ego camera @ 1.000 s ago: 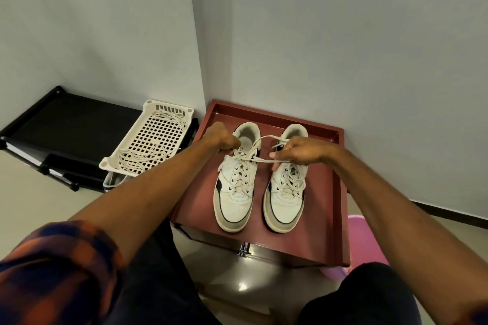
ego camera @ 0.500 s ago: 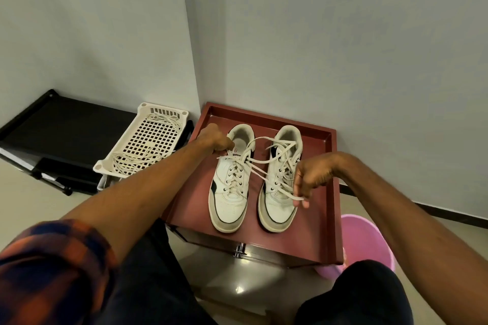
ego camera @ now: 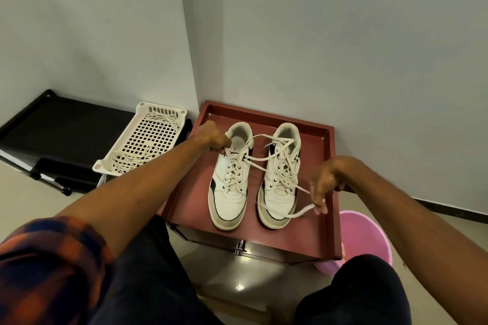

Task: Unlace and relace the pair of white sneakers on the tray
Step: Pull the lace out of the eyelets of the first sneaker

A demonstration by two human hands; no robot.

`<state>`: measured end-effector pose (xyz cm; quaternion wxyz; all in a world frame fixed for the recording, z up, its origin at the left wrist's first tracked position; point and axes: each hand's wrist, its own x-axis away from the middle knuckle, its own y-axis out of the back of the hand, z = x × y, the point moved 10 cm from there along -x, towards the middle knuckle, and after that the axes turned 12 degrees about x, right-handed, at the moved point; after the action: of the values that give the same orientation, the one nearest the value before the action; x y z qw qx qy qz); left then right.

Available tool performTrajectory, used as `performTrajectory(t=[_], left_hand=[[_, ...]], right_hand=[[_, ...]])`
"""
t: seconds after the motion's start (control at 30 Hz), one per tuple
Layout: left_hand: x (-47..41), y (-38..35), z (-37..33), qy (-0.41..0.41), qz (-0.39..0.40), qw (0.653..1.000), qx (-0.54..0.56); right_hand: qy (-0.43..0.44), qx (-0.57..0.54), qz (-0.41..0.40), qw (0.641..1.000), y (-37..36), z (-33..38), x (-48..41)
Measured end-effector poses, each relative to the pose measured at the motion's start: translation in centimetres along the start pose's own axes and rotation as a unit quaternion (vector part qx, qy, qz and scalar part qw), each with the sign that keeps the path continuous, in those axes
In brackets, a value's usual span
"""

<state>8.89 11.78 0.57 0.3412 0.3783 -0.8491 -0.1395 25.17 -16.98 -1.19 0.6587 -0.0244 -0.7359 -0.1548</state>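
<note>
- The left hand [ego camera: 214,137] is clamped on the top of the left sneaker [ego camera: 229,200]. Its fingers are folded at the collar just beside the tongue. Whether they also catch a lace end cannot be made out.
- The right hand [ego camera: 326,179] is closed in a pinch on a lace [ego camera: 301,212], with its fingers curled in around it.
- From that pinch one stretch of the lace runs taut up and across the right sneaker [ego camera: 277,198] to a top eyelet of the left sneaker, close to the left hand. The loose end droops from under the right hand over the right sneaker's toe.
- Another loop of lace arcs from beside the left hand across to the opening of the right sneaker.
- Both sneakers stand side by side between the two hands on a dark red tray [ego camera: 190,192], toes toward the person. The right sneaker lies just inward of the right hand. The left sneaker reaches from the left hand back toward the person.
- The right hand is over the tray's floor beside the right sneaker, near the rim on its own outer side.
- Outward of the left hand sits a white basket [ego camera: 142,140] with loose laces [ego camera: 124,162] in it, resting on a black rack [ego camera: 66,124].
- Below and outward of the right hand a pink bucket [ego camera: 369,235] stands on the floor.
- A plaid sleeve [ego camera: 47,258] is pushed up the left arm, well back from the hand.
</note>
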Motion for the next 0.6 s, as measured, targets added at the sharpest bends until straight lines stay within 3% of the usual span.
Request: performTrajectory(t=[0.1,0.17,0.27,0.33,0.4,0.5,0.6], left_hand=[[0.2,0.0,-0.1,-0.011,-0.011,1.000,-0.011],[0.7,0.4,-1.1,-0.074,-0.041,0.993,-0.077],[2.5,-0.2,-4.0,-0.213,-0.054,0.965,-0.142],[3.2,-1.3,-4.8,-0.250,-0.016,0.950,-0.189],[3.4,-3.4,-4.1,-0.245,0.058,0.932,-0.260],[3.3,-5.6,-2.7,-0.224,0.127,0.915,-0.310],[2.6,-5.7,-2.3,-0.229,0.146,0.927,-0.260]], right_hand=[[0.019,-0.035,-0.044,0.998,0.9,0.7,0.9],[0.083,-0.069,-0.118,0.987,3.4,2.7,1.5],[0.179,-0.161,-0.310,0.920,9.3,5.3,3.6],[0.219,-0.226,-0.387,0.867,12.3,6.8,5.0],[0.195,-0.227,-0.459,0.836,14.6,7.5,5.0],[0.119,-0.118,-0.497,0.851,16.6,9.3,3.4],[0.110,-0.066,-0.488,0.863,17.6,10.4,1.9]])
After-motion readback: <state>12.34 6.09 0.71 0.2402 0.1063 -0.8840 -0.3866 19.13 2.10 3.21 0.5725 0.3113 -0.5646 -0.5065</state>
